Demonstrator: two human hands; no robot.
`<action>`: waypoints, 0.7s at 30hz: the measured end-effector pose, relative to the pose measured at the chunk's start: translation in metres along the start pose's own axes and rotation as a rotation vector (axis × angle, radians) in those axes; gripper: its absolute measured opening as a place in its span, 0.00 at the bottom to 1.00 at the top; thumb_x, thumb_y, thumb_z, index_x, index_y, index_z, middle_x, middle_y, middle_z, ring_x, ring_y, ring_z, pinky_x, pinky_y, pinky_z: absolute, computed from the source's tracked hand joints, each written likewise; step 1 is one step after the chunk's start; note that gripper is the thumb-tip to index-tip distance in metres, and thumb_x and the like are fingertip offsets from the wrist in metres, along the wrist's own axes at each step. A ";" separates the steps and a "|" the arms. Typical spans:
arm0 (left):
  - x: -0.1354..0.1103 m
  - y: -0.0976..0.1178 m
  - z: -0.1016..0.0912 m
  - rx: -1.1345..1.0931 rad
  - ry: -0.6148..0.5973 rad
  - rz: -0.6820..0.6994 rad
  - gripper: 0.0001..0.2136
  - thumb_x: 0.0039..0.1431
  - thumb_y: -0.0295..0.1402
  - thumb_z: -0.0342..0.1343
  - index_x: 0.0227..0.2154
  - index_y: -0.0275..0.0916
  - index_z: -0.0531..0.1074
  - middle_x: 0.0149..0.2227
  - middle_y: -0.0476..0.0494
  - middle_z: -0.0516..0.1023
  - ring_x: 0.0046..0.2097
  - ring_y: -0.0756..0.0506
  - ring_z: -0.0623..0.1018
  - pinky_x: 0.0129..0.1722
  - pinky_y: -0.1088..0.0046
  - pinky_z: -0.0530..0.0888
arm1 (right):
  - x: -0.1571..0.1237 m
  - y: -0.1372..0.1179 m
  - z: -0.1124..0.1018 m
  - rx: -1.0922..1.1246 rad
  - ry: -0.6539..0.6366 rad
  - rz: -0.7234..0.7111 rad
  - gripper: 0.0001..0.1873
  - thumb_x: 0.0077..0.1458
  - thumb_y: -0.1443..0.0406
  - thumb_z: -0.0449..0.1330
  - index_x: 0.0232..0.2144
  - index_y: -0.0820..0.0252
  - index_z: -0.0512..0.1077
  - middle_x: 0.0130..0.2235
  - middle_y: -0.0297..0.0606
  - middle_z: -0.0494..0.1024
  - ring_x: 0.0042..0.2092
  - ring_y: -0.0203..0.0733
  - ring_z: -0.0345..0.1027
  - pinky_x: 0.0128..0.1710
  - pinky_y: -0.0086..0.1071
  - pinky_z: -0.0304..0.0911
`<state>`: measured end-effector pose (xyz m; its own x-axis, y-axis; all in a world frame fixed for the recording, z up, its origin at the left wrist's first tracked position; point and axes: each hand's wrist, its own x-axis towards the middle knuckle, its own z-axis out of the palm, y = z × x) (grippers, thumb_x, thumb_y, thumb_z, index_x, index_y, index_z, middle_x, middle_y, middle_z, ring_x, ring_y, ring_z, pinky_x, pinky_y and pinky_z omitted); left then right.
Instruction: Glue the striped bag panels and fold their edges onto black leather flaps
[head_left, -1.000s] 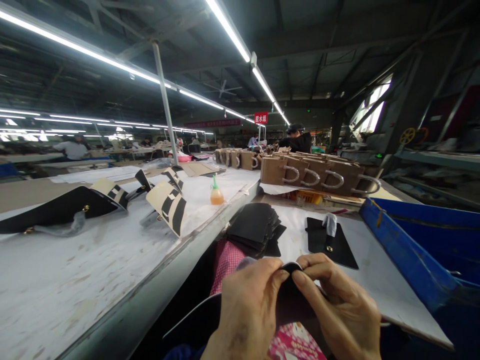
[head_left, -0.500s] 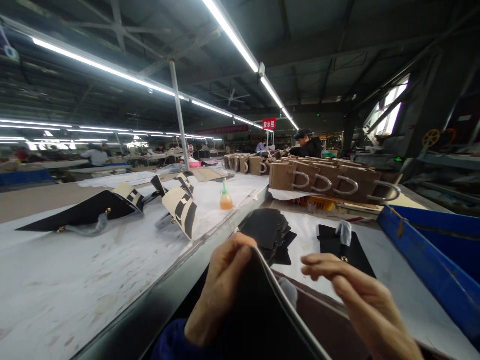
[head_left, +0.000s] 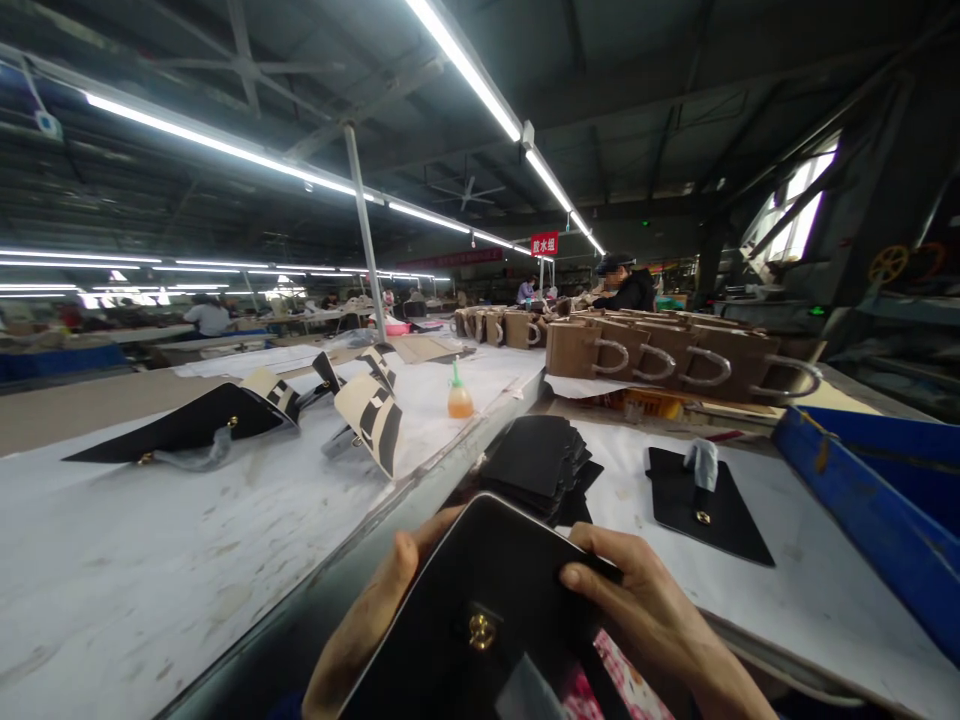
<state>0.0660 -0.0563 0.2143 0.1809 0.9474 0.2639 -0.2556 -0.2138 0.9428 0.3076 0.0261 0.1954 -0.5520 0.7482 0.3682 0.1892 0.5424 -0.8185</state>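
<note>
A black bag panel [head_left: 450, 600] with a pale edge and a gold ring fitting [head_left: 481, 631] is held tilted close in front of me. My left hand [head_left: 386, 605] grips its left edge, fingers hidden behind it. At the upper right edge, my right hand [head_left: 637, 585] pinches it, thumb on the front face. Clear plastic wrap shows at the panel's lower part. Just beyond my hands lies a stack of black pieces [head_left: 536, 460]. Another black panel [head_left: 705, 515] with a wrapped handle lies flat on the right.
On the left table [head_left: 202, 550] lie a black panel [head_left: 187, 430] and a cream-and-black checked piece [head_left: 367, 420]. A squeeze bottle [head_left: 459, 398] of amber liquid stands behind them. Brown bags [head_left: 660, 350] line the back right, beside a blue bin [head_left: 862, 520]. A co-worker [head_left: 630, 288] is farther back.
The black panel has turned so that its face with the gold fitting shows. My right hand, apart from it before, has moved left and taken hold of its edge.
</note>
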 end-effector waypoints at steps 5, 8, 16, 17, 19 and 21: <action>0.001 -0.009 -0.018 0.568 0.033 0.009 0.26 0.62 0.47 0.58 0.60 0.48 0.66 0.54 0.44 0.76 0.52 0.39 0.76 0.54 0.64 0.73 | 0.006 -0.010 -0.001 -0.300 -0.053 -0.003 0.12 0.61 0.62 0.58 0.26 0.57 0.67 0.28 0.31 0.71 0.32 0.38 0.64 0.34 0.31 0.55; 0.005 -0.014 -0.011 0.761 0.170 0.006 0.18 0.66 0.42 0.53 0.57 0.46 0.69 0.43 0.45 0.80 0.48 0.40 0.78 0.45 0.69 0.74 | 0.009 -0.008 0.005 -0.341 -0.103 0.020 0.09 0.62 0.63 0.58 0.28 0.57 0.71 0.30 0.32 0.74 0.33 0.39 0.68 0.34 0.32 0.57; 0.007 -0.028 0.007 0.698 0.381 -0.008 0.09 0.65 0.40 0.53 0.35 0.41 0.73 0.28 0.51 0.76 0.30 0.48 0.73 0.33 0.74 0.70 | 0.008 -0.001 0.028 -0.225 -0.020 -0.005 0.03 0.58 0.63 0.62 0.36 0.54 0.75 0.36 0.32 0.79 0.37 0.42 0.72 0.38 0.33 0.63; 0.007 -0.028 0.006 0.656 0.395 -0.018 0.09 0.65 0.40 0.54 0.34 0.41 0.73 0.27 0.52 0.74 0.30 0.48 0.72 0.32 0.75 0.69 | 0.008 0.000 0.030 -0.221 0.004 -0.016 0.03 0.58 0.62 0.62 0.33 0.54 0.74 0.34 0.32 0.78 0.36 0.42 0.72 0.37 0.33 0.62; 0.004 -0.027 -0.001 0.465 0.391 -0.046 0.10 0.62 0.43 0.59 0.37 0.41 0.74 0.26 0.52 0.74 0.29 0.49 0.73 0.29 0.76 0.69 | 0.009 0.002 0.028 -0.198 0.068 -0.027 0.05 0.58 0.62 0.61 0.31 0.55 0.74 0.31 0.31 0.77 0.33 0.41 0.70 0.34 0.32 0.61; -0.001 -0.027 -0.010 0.186 0.318 -0.049 0.19 0.55 0.48 0.65 0.45 0.42 0.74 0.30 0.49 0.78 0.31 0.47 0.77 0.30 0.75 0.73 | 0.013 0.004 0.023 -0.139 0.162 -0.030 0.07 0.56 0.60 0.62 0.28 0.55 0.73 0.29 0.31 0.76 0.31 0.40 0.68 0.33 0.32 0.60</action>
<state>0.0627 -0.0487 0.1868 -0.1224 0.9780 0.1686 -0.0719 -0.1782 0.9814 0.2825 0.0292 0.1867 -0.4238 0.7761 0.4670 0.2907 0.6048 -0.7414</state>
